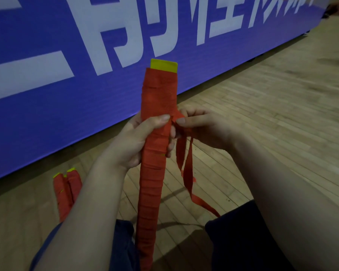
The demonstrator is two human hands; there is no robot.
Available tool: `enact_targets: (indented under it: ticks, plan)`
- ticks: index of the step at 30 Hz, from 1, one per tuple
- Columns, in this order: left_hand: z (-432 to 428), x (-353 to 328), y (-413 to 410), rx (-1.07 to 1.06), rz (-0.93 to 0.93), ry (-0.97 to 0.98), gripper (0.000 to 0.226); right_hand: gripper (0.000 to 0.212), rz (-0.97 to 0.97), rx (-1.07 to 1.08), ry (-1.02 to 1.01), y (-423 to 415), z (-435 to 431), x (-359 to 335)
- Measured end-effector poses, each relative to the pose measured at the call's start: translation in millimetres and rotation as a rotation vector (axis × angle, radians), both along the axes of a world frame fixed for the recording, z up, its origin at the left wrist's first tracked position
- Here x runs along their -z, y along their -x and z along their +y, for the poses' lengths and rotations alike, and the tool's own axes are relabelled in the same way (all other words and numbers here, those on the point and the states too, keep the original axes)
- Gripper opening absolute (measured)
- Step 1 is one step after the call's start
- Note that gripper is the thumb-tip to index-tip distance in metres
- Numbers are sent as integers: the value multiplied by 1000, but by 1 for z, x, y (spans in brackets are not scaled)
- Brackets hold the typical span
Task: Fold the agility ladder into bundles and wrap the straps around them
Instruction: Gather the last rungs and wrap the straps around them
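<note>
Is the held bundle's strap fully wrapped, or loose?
Partly wrapped: coils cover the bundle, but the strap tail hangs loose from the right hand.

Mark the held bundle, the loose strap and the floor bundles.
held bundle (153,173), head view, mid-length on the red wrapping
loose strap (188,173), head view, the wider hanging strand
floor bundles (62,192), head view, middle of the left one

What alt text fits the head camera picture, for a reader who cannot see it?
A person's left hand grips a long red-wrapped bundle, yellow at its top end, while the right hand pinches the loose strap beside it. Two wrapped bundles lie on the wooden floor, before a blue banner.
</note>
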State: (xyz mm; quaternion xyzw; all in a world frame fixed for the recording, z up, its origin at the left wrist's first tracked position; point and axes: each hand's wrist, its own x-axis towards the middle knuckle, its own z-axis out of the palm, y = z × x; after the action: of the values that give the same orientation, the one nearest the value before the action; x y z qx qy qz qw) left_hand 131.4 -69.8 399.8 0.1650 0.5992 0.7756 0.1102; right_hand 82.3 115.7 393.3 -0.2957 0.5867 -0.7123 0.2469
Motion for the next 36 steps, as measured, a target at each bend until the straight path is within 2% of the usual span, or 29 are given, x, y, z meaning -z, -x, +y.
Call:
enact_targets:
  ticks: [1, 4, 7, 10, 13, 17, 22, 25, 27, 30, 34, 36]
  plan:
    - [0, 0, 0, 1, 3, -1, 34, 35, 3, 57, -1, 0, 0, -1]
    - [-2, 0, 1, -20, 14, 18, 35, 29, -10, 218, 18, 2, 5, -3]
    - [-1, 2, 5, -141, 15, 96, 44, 34, -6, 309, -9, 0, 4, -6]
    - [4, 4, 9, -298, 12, 162, 47, 30, 94, 475, -120, -4, -3, -8]
    - [3, 4, 11, -362, 35, 196, 43, 37, 253, 581, -295, -8, -11, -7]
    - [0, 4, 11, -411, 43, 270, 28, 37, 280, 559, -346, -11, -11, -9]
    - [7, 10, 13, -554, 66, 342, 16, 30, 262, 389, -540, -17, -4, -19]
    - [14, 13, 14, -581, 99, 426, 26, 23, 325, 389, -573, -24, -9, -22]
    - [12, 12, 16, -541, 56, 399, 39, 18, 370, 416, -588, -27, -11, -24]
    - [9, 11, 14, -452, 20, 352, 50, 21, 397, 410, -531, -32, -13, -28]
    - [11, 13, 13, -391, 27, 409, 47, 23, 450, 398, -480, -34, -14, -30]
    - [13, 14, 14, -319, 77, 431, 51, 38, 448, 369, -413, -32, -15, -29]
